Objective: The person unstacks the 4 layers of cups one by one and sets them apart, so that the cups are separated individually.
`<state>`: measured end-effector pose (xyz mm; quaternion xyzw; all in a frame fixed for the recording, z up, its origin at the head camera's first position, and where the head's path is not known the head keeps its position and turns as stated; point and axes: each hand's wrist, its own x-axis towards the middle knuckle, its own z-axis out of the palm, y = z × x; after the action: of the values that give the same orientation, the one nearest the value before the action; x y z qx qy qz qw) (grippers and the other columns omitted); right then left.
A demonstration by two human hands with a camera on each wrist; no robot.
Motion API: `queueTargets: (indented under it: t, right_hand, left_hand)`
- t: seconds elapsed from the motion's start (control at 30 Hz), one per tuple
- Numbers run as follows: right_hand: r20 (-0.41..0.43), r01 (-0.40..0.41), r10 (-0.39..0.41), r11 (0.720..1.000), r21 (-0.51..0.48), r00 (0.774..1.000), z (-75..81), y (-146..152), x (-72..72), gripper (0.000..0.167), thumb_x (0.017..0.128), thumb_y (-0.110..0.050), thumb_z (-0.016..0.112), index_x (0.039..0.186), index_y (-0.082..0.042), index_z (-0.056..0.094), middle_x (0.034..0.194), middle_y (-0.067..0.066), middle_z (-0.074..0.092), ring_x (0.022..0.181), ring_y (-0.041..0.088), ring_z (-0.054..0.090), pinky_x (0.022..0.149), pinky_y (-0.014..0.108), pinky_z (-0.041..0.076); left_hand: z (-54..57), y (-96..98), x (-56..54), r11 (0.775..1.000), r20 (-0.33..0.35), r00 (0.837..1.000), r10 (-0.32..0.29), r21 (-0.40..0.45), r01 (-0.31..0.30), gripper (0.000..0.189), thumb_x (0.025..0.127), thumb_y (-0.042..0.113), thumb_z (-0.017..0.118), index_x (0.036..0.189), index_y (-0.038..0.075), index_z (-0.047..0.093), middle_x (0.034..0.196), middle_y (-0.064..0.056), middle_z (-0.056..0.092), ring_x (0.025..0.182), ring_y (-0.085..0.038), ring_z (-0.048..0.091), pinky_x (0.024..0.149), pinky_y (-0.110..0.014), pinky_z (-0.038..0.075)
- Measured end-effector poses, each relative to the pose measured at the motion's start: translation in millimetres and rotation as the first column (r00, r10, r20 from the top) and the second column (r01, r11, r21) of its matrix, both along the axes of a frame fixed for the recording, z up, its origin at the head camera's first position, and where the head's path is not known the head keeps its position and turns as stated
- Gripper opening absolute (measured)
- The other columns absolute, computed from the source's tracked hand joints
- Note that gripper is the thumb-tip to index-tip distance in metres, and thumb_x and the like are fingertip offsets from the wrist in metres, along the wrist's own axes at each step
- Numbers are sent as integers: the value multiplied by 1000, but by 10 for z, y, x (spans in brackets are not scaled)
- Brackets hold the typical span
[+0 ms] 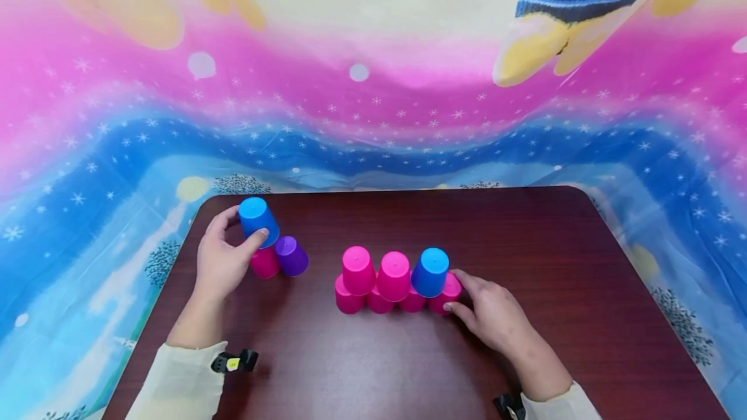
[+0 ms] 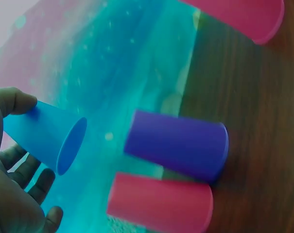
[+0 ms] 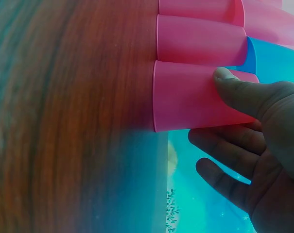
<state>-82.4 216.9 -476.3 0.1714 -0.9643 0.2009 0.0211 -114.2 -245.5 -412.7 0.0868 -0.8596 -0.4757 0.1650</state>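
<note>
My left hand [image 1: 224, 258] grips an upside-down blue cup [image 1: 257, 218] between thumb and fingers. In the left wrist view this blue cup [image 2: 49, 133] is in the air, apart from the pink cup [image 2: 159, 201] and the purple cup [image 2: 178, 145] on the table. Those two stand side by side, the pink cup [image 1: 265, 263] just below the held one in the head view. My right hand [image 1: 498, 316] holds the rightmost pink cup [image 3: 200, 97] of a bottom row, thumb on its near side. On that row sit two pink cups [image 1: 358, 269] and a blue cup [image 1: 430, 272], all upside down.
The cups stand on a dark brown table [image 1: 572, 264] with rounded far corners. Behind it hangs a printed cloth [image 1: 373, 122] in pink and blue. Dark bands with small devices [image 1: 235, 361] sit at both wrists, by the pale sleeves.
</note>
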Motion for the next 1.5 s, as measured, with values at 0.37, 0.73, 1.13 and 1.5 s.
queueTargets:
  t: [0.37, 0.73, 1.13, 1.5]
  right_hand:
    - [-27, 0, 0, 1000, -4, 1000, -9, 13, 13, 74, 82, -32, 90, 143, -3, 59, 125, 15, 72, 111, 34, 71, 92, 55, 58]
    - [-8, -3, 3, 1000, -5, 1000, -10, 9, 13, 73, 84, -32, 88, 144, -3, 58, 127, 15, 71, 113, 35, 70, 94, 55, 57]
    - [4, -3, 3, 1000, -8, 1000, 9, -2, 14, 73, 84, -31, 88, 144, -3, 58, 128, 15, 70, 114, 35, 70, 94, 55, 57]
    - [5, -4, 4, 1000, -8, 1000, 18, -12, -2, 72, 84, -30, 88, 144, -3, 58, 128, 15, 70, 114, 35, 70, 94, 55, 56]
  left_hand:
    - [-180, -274, 78, 994, 51, 994, 101, 29, -103, 68, 94, 31, 77, 153, 10, 48, 145, -16, 55, 135, -37, 49, 105, -64, 43]
    - [-305, -435, 99, 978, 82, 979, 185, 81, -192, 68, 95, 27, 75, 154, 10, 46, 149, -15, 53, 136, -36, 50, 104, -62, 47]
    - [-385, -495, 125, 952, 140, 954, 266, 115, -283, 69, 96, 33, 73, 154, 10, 45, 149, -13, 53, 136, -34, 50, 106, -57, 48]
    - [-634, -545, 124, 969, 133, 965, 227, 71, -238, 71, 94, 27, 75, 152, 1, 44, 146, -24, 52, 135, -42, 49, 108, -62, 42]
